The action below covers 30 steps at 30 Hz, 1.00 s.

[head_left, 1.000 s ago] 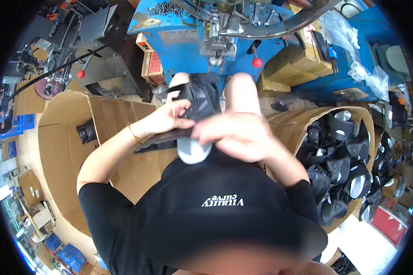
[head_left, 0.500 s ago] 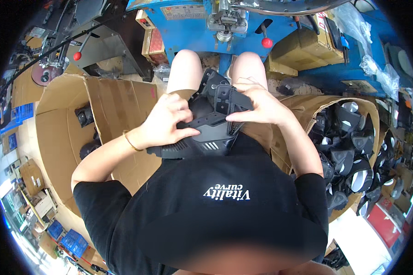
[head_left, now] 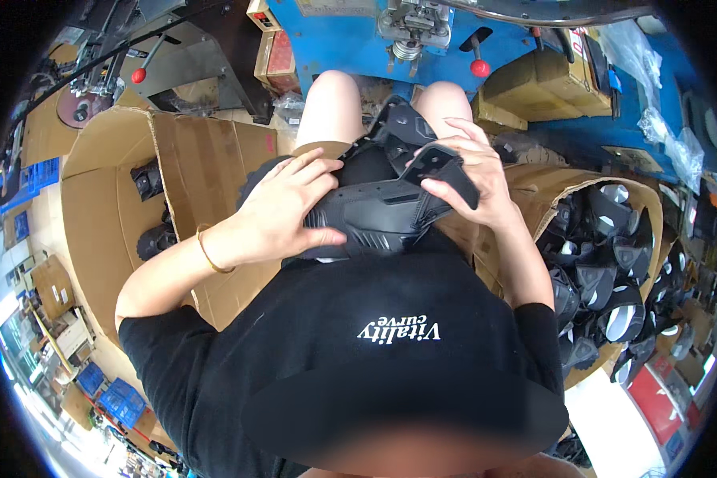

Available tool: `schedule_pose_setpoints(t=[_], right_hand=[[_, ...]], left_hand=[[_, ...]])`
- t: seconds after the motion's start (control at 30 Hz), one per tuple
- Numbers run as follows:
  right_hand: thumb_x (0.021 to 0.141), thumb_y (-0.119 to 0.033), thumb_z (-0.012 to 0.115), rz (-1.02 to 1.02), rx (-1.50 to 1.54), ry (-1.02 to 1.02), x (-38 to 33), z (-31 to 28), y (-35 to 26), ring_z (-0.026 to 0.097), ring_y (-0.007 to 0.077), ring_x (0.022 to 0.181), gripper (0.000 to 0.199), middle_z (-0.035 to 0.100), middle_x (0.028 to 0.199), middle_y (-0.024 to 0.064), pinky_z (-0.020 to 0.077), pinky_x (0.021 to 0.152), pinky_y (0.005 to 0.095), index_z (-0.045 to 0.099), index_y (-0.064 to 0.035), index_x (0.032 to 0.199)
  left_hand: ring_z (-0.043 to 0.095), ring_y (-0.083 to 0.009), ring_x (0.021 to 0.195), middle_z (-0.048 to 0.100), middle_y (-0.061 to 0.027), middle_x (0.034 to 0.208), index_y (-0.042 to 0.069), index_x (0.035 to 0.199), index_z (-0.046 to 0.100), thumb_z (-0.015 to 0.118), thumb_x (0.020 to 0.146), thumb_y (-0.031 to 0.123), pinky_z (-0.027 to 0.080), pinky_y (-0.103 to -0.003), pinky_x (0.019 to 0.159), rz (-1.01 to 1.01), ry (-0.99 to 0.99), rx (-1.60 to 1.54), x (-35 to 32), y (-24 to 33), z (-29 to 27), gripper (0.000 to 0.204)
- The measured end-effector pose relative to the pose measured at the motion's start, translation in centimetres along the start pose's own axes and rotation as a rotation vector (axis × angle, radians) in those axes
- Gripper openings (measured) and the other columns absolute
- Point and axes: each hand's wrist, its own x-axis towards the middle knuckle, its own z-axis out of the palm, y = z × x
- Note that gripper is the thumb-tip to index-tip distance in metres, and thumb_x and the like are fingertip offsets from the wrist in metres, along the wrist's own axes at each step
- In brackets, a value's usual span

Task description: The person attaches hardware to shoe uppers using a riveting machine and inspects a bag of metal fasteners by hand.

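Across the far side of a crowded workshop stands a blue machine (head_left: pixel 327 40), close before the person's knees. Cardboard boxes flank the person: a left box (head_left: pixel 215 159) showing a few black pieces (head_left: pixel 158 240) and a right box (head_left: pixel 530 183) heaped with similar pieces (head_left: pixel 596 283), both seemingly set where an arm can reach. Between thighs (head_left: pixel 331 111) and black shirt (head_left: pixel 295 327) lies a black boot (head_left: pixel 374 211), the lap probably serving as its support. At its left end the left hand (head_left: pixel 275 207) is clamped, thumb near and fingers far, likely to stop it turning. That leaves the right hand (head_left: pixel 482 179) for the strap flap (head_left: pixel 458 179) at the right, gripped between thumb and fingers, apparently to hold it up from the boot.
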Motion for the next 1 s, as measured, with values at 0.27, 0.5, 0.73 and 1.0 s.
schedule_pose_setpoints(t=[0.27,0.5,0.73,1.0], right_hand=[[0.08,-0.011,0.074,0.355,0.157,0.502,0.2,-1.6,1.4,0.061,0.0173,0.068,0.013,0.065,0.072,0.0053,0.0474,0.07,0.0299,0.067,0.0002,0.08],[0.083,-0.013,0.074,0.521,0.53,0.844,4.5,-4.1,4.1,0.059,0.0075,0.078,0.022,0.067,0.088,0.0016,0.0478,0.071,0.0239,0.07,0.0008,0.099],[0.081,-0.001,0.07,0.505,0.853,0.907,6.3,-5.3,8.1,0.068,0.0176,0.081,0.019,0.07,0.096,0.0124,0.0552,0.073,0.0284,0.067,0.0049,0.099],[0.079,-0.001,0.07,0.695,0.921,0.867,5.6,-5.1,9.3,0.069,0.0171,0.075,0.017,0.071,0.09,0.0118,0.0551,0.069,0.0267,0.068,0.005,0.094]], left_hand=[[0.055,-0.0343,0.103,0.054,-0.0154,0.109,0.004,0.103,0.057,0.079,0.071,0.019,0.045,-0.042,0.088,-0.038,-0.001,-0.084,7.9,-1.1,-5.8,0.041],[0.061,-0.0249,0.092,0.063,-0.016,0.098,0.005,0.115,0.052,0.08,0.072,0.03,0.045,-0.035,0.082,-0.179,0.022,0.024,14.8,-2.7,-10.5,0.057],[0.054,-0.0203,0.089,0.057,-0.0106,0.09,-0.006,0.107,0.053,0.088,0.061,0.036,0.042,-0.029,0.078,-0.259,0.055,-0.136,19.1,-5.2,-11.6,0.072],[0.057,-0.0171,0.074,0.058,-0.0076,0.082,-0.006,0.097,0.057,0.089,0.058,0.037,0.045,-0.028,0.064,-0.349,-0.074,-0.414,20.3,-5.0,-11.9,0.066]])
